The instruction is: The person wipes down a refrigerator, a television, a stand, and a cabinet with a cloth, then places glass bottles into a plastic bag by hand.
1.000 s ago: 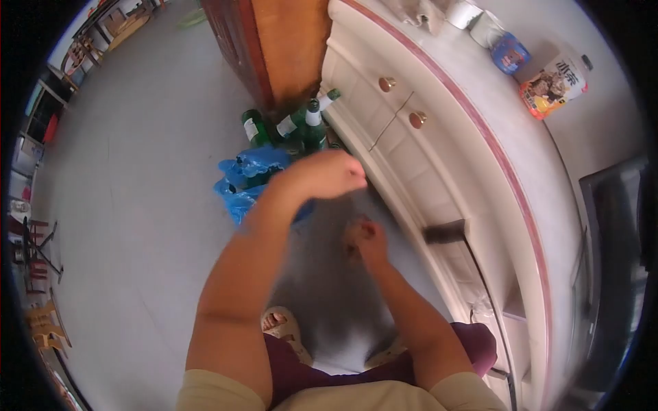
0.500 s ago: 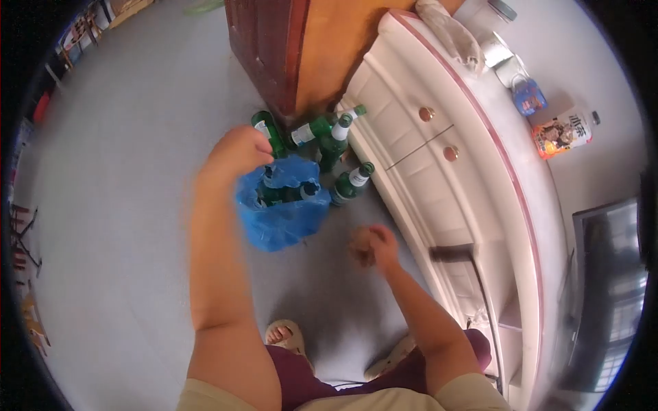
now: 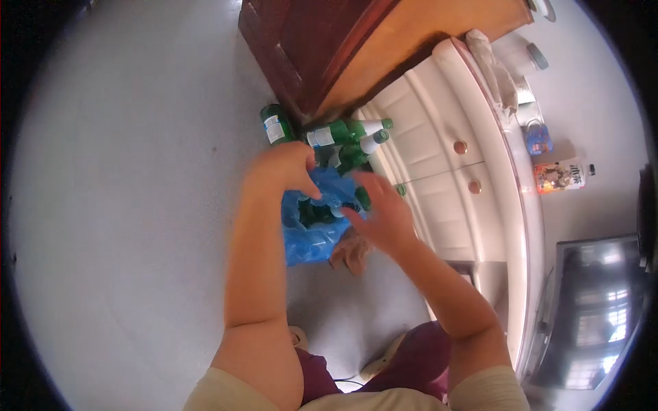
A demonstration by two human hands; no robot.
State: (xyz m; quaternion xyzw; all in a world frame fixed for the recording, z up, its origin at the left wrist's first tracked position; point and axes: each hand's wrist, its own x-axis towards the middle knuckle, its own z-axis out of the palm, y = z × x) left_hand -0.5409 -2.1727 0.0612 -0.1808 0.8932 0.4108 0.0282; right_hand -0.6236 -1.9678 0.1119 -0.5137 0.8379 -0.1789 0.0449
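A blue plastic bag (image 3: 308,245) stands on the floor with its mouth gaping and green glass bottles (image 3: 317,214) inside. Over its left rim is my left hand (image 3: 284,168), thumb and fingers apart, with nothing seen in it. My right hand (image 3: 385,214) is spread open at the bag's right side. Below that hand is a crumpled brown thing (image 3: 351,252), beside the bag; its kind is unclear. Beyond the bag are a green bottle (image 3: 276,125), a lying green bottle (image 3: 332,133) and another green bottle (image 3: 355,154). My right hand partly hides one more bottle.
A dark red wooden cabinet (image 3: 301,55) rises behind the bottles. Along the right runs a cream cabinet (image 3: 445,123) with round knobs, bearing a drink bottle (image 3: 562,177) and jars. A television (image 3: 593,308) is at far right. My feet are just below.
My right hand has moved up to the bag and spread open; the brown crumpled thing, earlier at that hand, is now apart from it. My left hand's fingers have parted. The view has shifted.
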